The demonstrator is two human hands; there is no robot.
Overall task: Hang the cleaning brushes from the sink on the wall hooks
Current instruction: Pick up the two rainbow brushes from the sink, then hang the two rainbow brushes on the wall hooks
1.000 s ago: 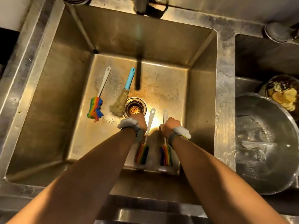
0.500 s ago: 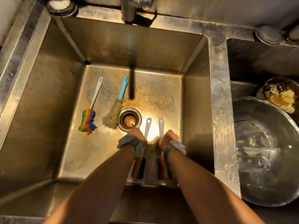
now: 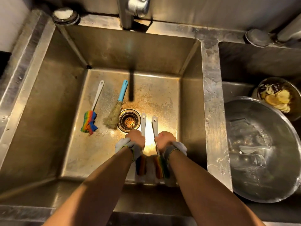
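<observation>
Gripping two rainbow-sponge brushes over the sink floor (image 3: pixel 91 152): my left hand (image 3: pixel 136 138) fisted round one white handle (image 3: pixel 143 123), my right hand (image 3: pixel 164 139) round the other (image 3: pixel 155 126). Remaining: one rainbow brush (image 3: pixel 91 121), one blue-handled bristle brush (image 3: pixel 118 105). Step: pickup. Next: lift clear, find the hooks, unseen here.

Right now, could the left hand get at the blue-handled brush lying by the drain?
Probably not yet: the left hand is closed on a white-handled brush. The blue-handled brush itself lies uncovered on the sink floor, left of the drain.
</observation>
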